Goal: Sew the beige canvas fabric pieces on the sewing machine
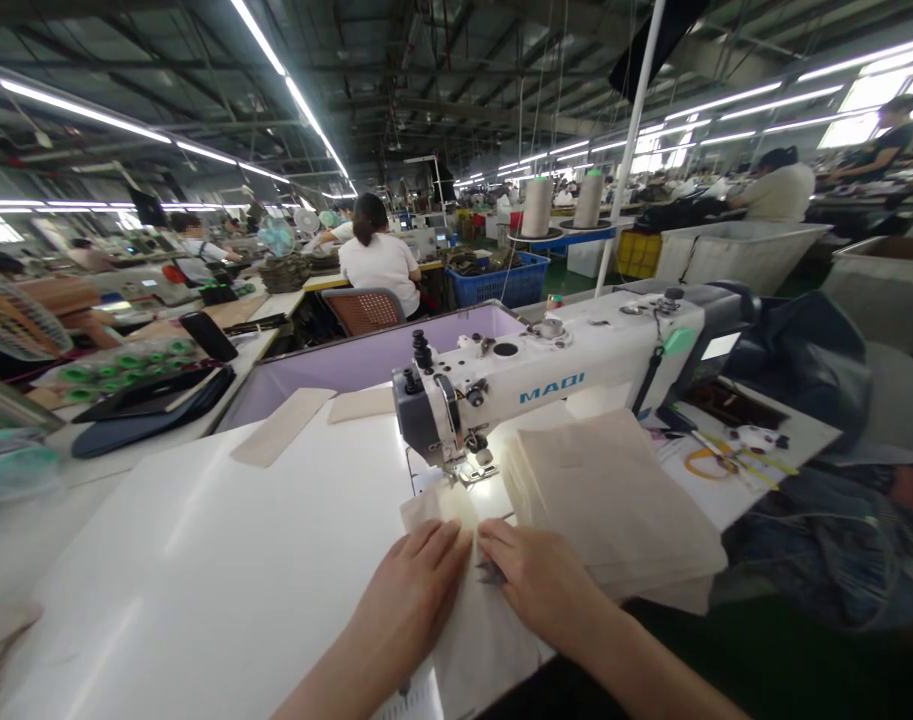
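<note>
A strip of beige fabric [475, 630] lies on the white sewing table, running under the needle area of a sewing machine [550, 375]. My left hand [426, 575] presses its fingers together on the fabric's left side, just before the presser foot [472, 470]. Close beside it, my right hand [527, 575] has its thumb and fingers closed at the fabric's right edge. Grey pointed blades, like those of thread snips [489, 572], stick out from under the right hand; the rest is hidden. To the right lies a stack of beige fabric panels [606, 490].
Two beige fabric pieces [283, 425] lie left of the machine head. Yellow-handled scissors [709, 462] rest on the right side. Behind the machine stands a purple-walled bin [351, 345]. Thread cones [537, 207] stand on a rack. A co-worker in a white top [381, 265] sits ahead.
</note>
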The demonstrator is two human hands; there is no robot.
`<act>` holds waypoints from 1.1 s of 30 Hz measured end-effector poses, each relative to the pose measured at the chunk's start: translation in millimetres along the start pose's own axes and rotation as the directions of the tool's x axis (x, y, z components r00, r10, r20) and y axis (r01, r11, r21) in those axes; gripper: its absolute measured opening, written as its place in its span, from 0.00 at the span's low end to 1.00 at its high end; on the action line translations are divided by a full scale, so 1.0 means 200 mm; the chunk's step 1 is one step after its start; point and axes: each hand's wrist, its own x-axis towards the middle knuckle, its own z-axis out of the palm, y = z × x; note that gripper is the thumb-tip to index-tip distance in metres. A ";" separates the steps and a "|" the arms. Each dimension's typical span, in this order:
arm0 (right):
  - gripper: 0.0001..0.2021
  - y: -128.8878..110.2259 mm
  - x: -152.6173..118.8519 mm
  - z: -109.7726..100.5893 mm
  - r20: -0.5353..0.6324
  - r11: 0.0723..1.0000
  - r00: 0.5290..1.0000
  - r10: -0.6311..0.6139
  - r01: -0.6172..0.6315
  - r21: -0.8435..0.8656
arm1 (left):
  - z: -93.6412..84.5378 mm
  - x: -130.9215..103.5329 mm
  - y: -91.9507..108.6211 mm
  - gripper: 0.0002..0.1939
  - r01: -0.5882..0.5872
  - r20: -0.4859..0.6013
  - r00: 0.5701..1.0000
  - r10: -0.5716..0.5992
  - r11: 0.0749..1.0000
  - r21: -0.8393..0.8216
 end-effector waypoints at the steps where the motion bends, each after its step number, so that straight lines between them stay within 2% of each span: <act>1: 0.12 0.00 0.00 0.00 0.002 1.000 1.000 -0.004 0.004 -0.010 | 0.00 0.00 0.00 0.19 -0.004 0.005 1.000 0.004 1.000 0.007; 10: 0.10 0.00 0.07 -0.02 -0.008 0.998 1.000 0.008 -0.009 -0.058 | -0.04 0.04 -0.04 0.13 -0.008 0.001 1.000 0.008 0.999 0.040; 15: 0.09 0.01 0.14 -0.03 -0.009 0.998 1.000 0.024 -0.024 -0.058 | -0.05 0.08 -0.10 0.11 0.006 0.013 1.000 -0.006 0.998 0.057; 22: 0.08 0.02 0.22 -0.05 -0.040 0.999 0.999 0.029 -0.031 -0.044 | -0.04 0.12 -0.19 0.12 0.036 0.004 0.999 -0.036 0.999 0.027; 29: 0.09 0.01 0.22 -0.03 -0.072 0.999 0.997 0.027 -0.028 -0.015 | -0.03 0.10 -0.18 0.14 0.057 -0.013 0.998 -0.057 0.998 0.016; 33: 0.10 0.01 0.19 -0.03 -0.061 0.999 0.998 0.033 -0.031 0.037 | 0.03 0.06 -0.11 0.16 0.111 -0.056 0.993 -0.104 0.986 0.128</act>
